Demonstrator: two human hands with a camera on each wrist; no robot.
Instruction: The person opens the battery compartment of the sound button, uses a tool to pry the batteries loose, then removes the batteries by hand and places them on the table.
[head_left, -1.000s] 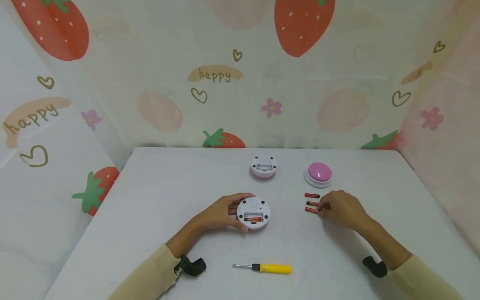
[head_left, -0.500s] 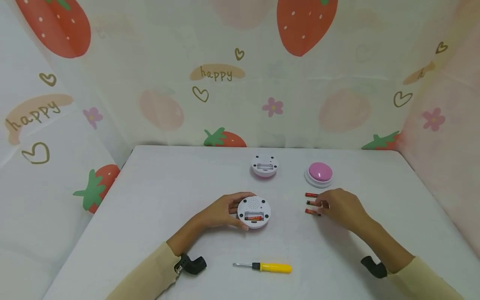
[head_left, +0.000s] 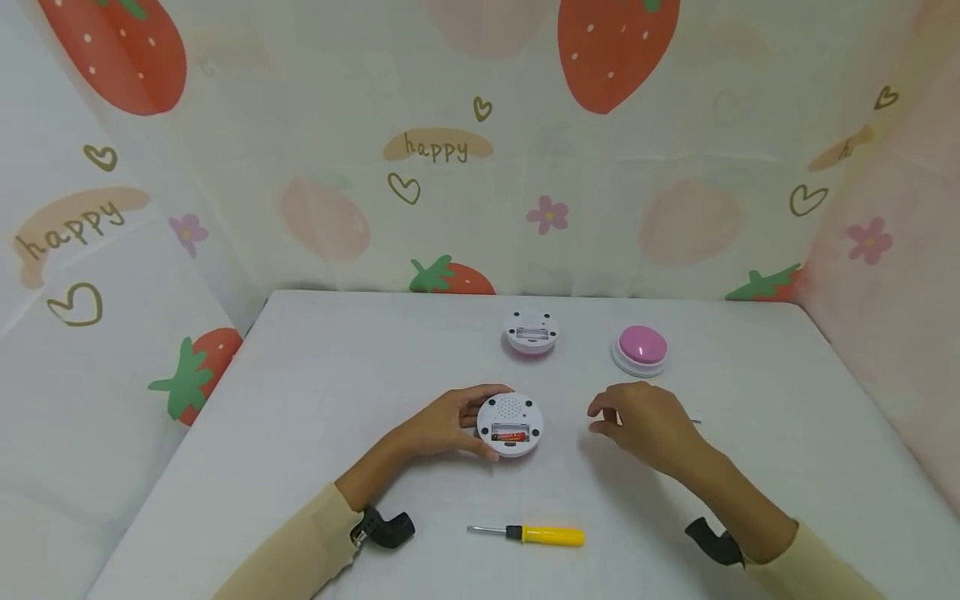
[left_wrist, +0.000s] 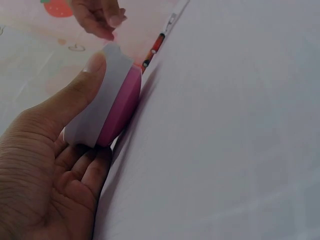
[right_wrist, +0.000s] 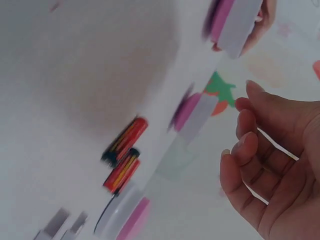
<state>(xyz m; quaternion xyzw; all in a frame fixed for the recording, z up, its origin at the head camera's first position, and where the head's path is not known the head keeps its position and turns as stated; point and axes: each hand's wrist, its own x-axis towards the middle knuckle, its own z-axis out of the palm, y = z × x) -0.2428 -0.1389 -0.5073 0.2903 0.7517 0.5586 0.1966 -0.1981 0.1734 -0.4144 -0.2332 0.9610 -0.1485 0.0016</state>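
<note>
White button point(head_left: 513, 410) — underside up; battery point(head_left: 510, 437) lying left-right | left hand point(head_left: 444, 427): grip holding its rim | right hand point(head_left: 647, 423): loosely curled

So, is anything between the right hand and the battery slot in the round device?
Nothing visible: in the head view, only tabletop shows between the right hand and the slot. The left hand grips the round device from the opposite side; one battery occupies the slot's near part.

White device point(head_left: 517, 406) — pink dome down, in left hand point(head_left: 448, 423) | red battery point(head_left: 510, 437) — inside compartment point(head_left: 510, 427)
</note>
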